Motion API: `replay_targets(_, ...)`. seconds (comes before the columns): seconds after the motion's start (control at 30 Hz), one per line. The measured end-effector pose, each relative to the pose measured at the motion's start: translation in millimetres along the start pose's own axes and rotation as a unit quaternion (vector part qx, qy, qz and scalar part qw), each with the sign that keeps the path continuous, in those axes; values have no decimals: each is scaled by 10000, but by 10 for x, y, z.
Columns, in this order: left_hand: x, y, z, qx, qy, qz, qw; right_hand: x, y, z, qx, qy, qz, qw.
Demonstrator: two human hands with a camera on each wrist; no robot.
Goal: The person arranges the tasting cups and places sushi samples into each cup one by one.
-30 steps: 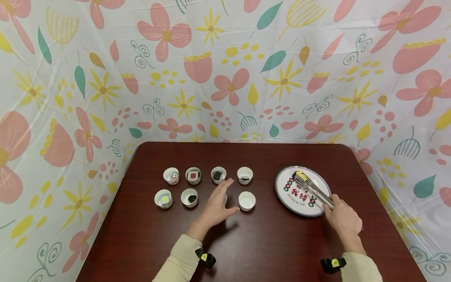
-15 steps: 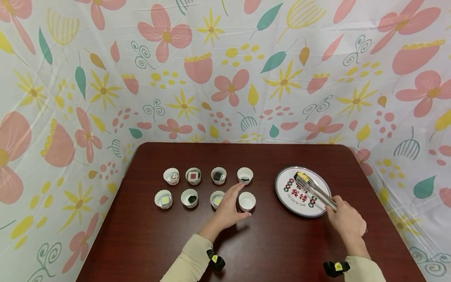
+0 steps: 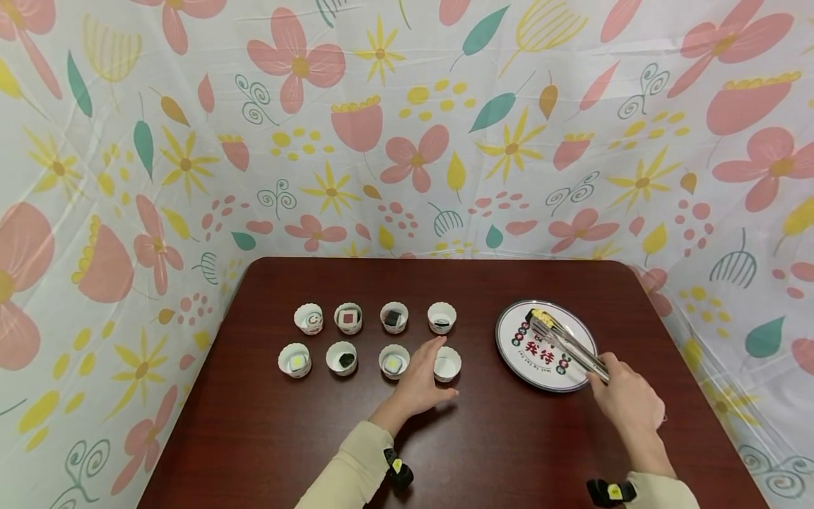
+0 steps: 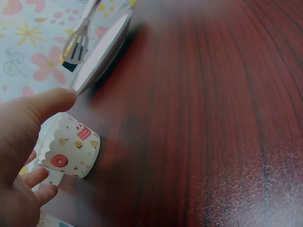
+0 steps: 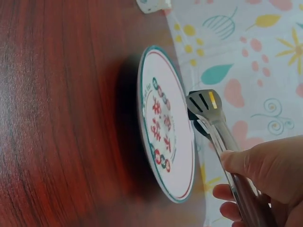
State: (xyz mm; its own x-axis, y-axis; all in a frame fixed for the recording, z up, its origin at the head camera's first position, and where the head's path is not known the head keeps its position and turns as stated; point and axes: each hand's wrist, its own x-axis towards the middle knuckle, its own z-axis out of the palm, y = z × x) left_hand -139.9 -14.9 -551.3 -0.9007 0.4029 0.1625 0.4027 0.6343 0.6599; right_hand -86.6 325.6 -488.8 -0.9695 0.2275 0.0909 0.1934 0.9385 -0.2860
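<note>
My left hand (image 3: 420,385) reaches around the near side of an empty white paper baking cup (image 3: 450,366), thumb and fingers spread; whether they touch it I cannot tell. In the left wrist view the cup (image 4: 75,149) shows small cake and doughnut prints, with the thumb above it. My right hand (image 3: 626,396) grips metal tongs (image 3: 580,355) by the handles. At their slotted tips is a yellow-and-black sushi-like piece (image 3: 542,316), over the white plate (image 3: 575,324). In the right wrist view the slotted head (image 5: 207,104) stands above the plate's far rim.
Several more paper cups stand in two rows to the left. One holds a piece with a red square (image 3: 347,317), another a dark piece (image 3: 393,318), another a black-green piece (image 3: 346,359). Flowered cloth (image 3: 407,141) hangs behind the dark wooden table (image 3: 483,438).
My left hand has moved right, from the neighbouring filled cup to the empty cup, uncovering the filled one. The right hand has shifted slightly right, the tongs still over the plate.
</note>
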Motion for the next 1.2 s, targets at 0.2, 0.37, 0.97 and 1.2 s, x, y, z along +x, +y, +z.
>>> replay_targets(0.2,28,-23,58,69,-14,-369,9993,-59,-85,-45,34,110,-168,9998)
replay_targets(0.37,52,-35,108,257,0,-595,9979,-116,-165,-40,109,465,-490,9977)
replay_targets(0.97,65,-73,194,400,342,-727,9960,-342,-508,-9,160,748,-1247,9892)
replay_targets(1.2,72,-89,217,412,376,-820,9951,-400,-619,6,189,1121,-1710,9787)
